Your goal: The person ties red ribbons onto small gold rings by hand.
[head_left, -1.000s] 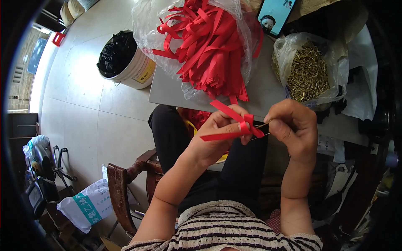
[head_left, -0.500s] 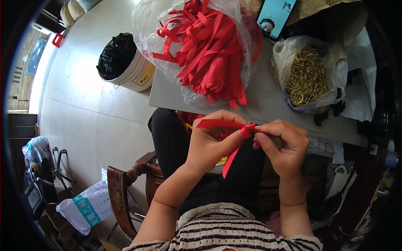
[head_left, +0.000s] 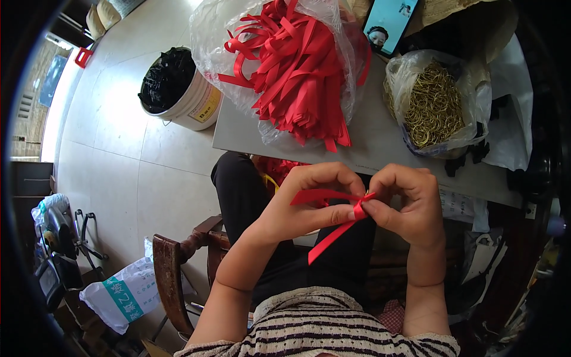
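Above my lap I hold a red satin ribbon [head_left: 327, 244], bent into a small loop or knot where my hands meet. One tail lies across my left fingers and the other slants down toward my lap. My left hand [head_left: 297, 199] pinches the ribbon between thumb and fingers. From the right, my right hand [head_left: 410, 205] grips it at the knot with thumb and forefinger. A tiny gold-coloured glint shows at the knot, mostly hidden by the fingertips. On the table ahead, a heap of cut red ribbons [head_left: 300, 83] spills from a clear plastic bag [head_left: 208, 41].
Right of the ribbons, a plastic bag holds many gold-coloured rings [head_left: 437, 110] on the grey table [head_left: 238, 128]. A phone [head_left: 389, 24] lies beyond. Left of the table stands a white bucket [head_left: 199, 110] of black material. A wooden chair arm [head_left: 169, 279] is at my left.
Both hands have come slightly lower and closer together. The right fingers have curled in at the knot, and the ribbon has moved down and right with them.
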A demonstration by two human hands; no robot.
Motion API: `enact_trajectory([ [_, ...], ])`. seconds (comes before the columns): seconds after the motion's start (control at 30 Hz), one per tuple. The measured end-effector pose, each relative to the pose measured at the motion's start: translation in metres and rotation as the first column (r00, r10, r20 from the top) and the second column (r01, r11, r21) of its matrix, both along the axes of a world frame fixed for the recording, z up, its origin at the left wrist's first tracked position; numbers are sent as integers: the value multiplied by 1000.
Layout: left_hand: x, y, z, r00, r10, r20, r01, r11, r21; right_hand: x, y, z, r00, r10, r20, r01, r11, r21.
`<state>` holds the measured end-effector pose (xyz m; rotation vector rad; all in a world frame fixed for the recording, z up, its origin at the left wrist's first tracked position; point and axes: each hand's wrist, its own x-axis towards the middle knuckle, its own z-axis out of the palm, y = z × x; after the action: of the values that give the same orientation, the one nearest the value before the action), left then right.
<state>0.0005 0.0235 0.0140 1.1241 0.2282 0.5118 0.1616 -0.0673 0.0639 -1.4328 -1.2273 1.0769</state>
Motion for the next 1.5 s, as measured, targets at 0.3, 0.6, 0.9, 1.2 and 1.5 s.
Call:
enact_trajectory([
  [0.3,12,-8,-10,928,369,45,-370,905,210,-6,-2,-16,978,-142,150,89,945,316],
  [0.6,5,-2,5,856,510,84,-439,632,639,-11,-2,-15,923,-310,228,198,891,408],
  [0.9,9,2,18,948,318,10,-283,829,483,-5,1,-8,942,-299,152,201,866,458],
  [1.2,-1,-9,12,959,-46,278,28,997,70,6,-4,-29,999,12,-53,-2,985,175],
  [1.5,-11,-15,8,979,202,8,-199,971,-130,52,-1,67,970,-162,181,64,890,451],
])
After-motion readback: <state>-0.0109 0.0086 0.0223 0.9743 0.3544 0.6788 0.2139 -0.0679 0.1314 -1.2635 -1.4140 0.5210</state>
